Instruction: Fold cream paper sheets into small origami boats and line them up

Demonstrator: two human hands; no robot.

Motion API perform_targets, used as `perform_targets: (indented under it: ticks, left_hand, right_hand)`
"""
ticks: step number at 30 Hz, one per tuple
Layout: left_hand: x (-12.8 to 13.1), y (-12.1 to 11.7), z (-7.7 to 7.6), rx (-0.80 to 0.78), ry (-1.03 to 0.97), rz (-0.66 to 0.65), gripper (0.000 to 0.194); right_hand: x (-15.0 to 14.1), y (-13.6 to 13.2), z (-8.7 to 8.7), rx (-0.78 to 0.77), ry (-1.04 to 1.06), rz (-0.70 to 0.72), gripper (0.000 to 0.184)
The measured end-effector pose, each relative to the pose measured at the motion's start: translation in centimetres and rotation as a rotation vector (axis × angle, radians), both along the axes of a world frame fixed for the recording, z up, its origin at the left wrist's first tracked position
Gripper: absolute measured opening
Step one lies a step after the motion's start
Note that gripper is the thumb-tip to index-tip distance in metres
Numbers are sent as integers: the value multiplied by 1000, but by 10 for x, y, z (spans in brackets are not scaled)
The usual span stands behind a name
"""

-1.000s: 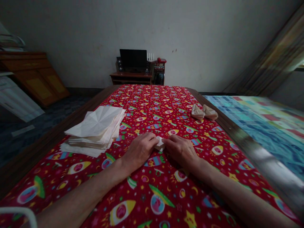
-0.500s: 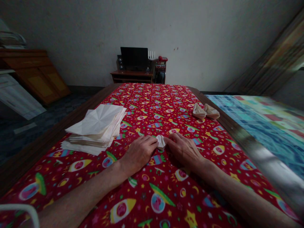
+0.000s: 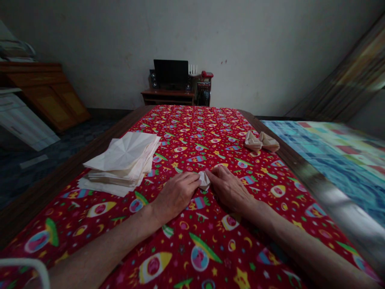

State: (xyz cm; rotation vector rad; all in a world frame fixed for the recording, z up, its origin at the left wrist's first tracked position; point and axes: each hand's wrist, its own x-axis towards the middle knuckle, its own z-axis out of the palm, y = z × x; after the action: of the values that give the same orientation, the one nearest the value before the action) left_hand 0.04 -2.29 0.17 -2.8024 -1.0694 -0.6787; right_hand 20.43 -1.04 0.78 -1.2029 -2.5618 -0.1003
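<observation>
Both my hands rest on a red patterned tablecloth [image 3: 192, 237], fingertips meeting at the middle. Between them sits a small folded white paper [image 3: 204, 180]. My left hand [image 3: 176, 195] presses its fingertips against the paper's left side, and my right hand [image 3: 229, 189] pinches its right side. Much of the small paper is hidden by my fingers. To the left of my left hand lies a tall stack of creased white paper sheets [image 3: 122, 160]. Two folded tan paper pieces [image 3: 261, 141] lie side by side farther off, to the right.
The cloth-covered table has a dark wooden edge [image 3: 300, 166] on its right. Beyond that lies a blue patchwork quilt [image 3: 331, 160]. A wooden stand with a dark monitor [image 3: 171, 74] stands by the far wall. A wooden cabinet [image 3: 45, 90] stands at the far left.
The small paper now looks narrower and more pointed between my fingertips. My right hand has shifted slightly forward. The paper stack and tan pieces have not moved on the cloth.
</observation>
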Motion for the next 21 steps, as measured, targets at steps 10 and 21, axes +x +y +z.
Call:
perform_targets:
  ticks: [10,21]
  left_hand:
    - [-2,0,3,-35,24,-27,23]
    - [-5,-7,4,-70,84,26,49]
  right_hand:
    - [5,1,-3,40,-71,53,27]
    - [0,-1,4,76,-201,42,33]
